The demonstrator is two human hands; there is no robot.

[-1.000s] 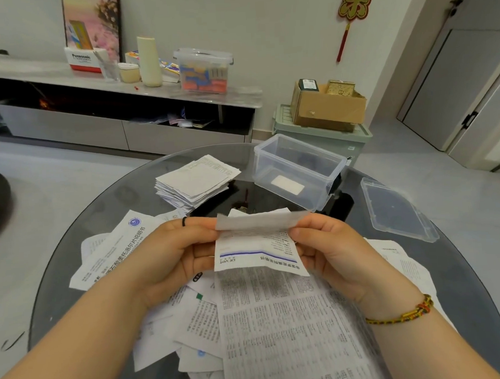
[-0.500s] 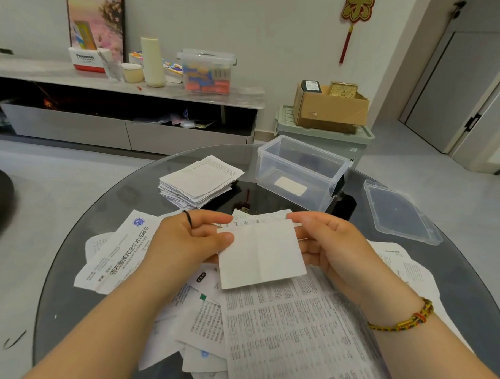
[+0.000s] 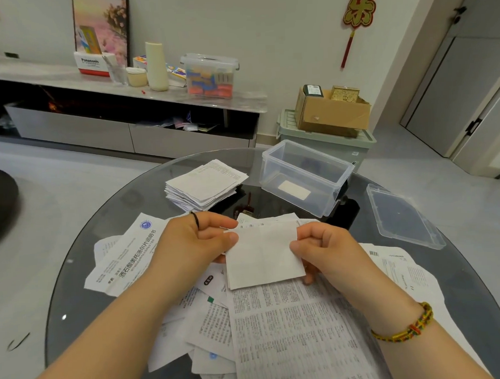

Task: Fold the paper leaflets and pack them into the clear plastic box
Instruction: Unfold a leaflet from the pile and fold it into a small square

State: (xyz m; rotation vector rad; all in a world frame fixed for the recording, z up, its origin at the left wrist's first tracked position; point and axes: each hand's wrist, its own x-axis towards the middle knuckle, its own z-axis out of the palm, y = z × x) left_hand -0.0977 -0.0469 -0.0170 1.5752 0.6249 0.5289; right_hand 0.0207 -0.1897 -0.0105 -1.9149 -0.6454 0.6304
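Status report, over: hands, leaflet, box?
Left hand and right hand pinch the folded leaflet, one each side. Clear plastic box open, lid beside it. Nothing blocks the box mouth.

A: What is your table (image 3: pixel 123 206) carrying?
B: Round glass top. Your folded stack (image 3: pixel 205 181) far centre, clear plastic box (image 3: pixel 341 182) just right of it, lid (image 3: pixel 402 220) further right, apart.
A: Your near side?
B: Loose printed leaflets (image 3: pixel 292 330), overlapping.
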